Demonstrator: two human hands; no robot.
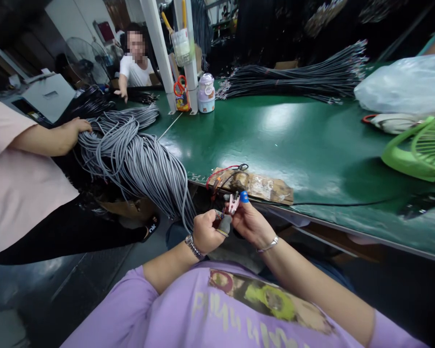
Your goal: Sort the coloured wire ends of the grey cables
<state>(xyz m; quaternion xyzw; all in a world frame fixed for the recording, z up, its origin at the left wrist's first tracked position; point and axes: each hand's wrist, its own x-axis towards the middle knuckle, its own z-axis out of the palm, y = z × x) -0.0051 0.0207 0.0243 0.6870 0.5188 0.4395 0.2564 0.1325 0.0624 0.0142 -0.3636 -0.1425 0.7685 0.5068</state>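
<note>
My left hand (208,233) is closed around the end of a grey cable, with thin coloured wires (221,214) showing by its fingers. A grey cover sits on its thumb. Close beside it, my right hand (253,223) pinches a small pale pink, clip-like piece (234,204) at the wires; a blue finger cover (244,196) is on one fingertip. The exact contact between piece and wires is too small to tell. From the left hand, grey cable runs back to a large bundle of grey cables (141,154) draped over the table edge.
A wooden board (264,187) with red and black leads lies at the green table's (239,130) front edge. Behind are a lilac bottle (206,92), scissors (180,86) and black cables (293,79). A green fan (427,147) stands right. A co-worker's hand (70,135) touches the bundle.
</note>
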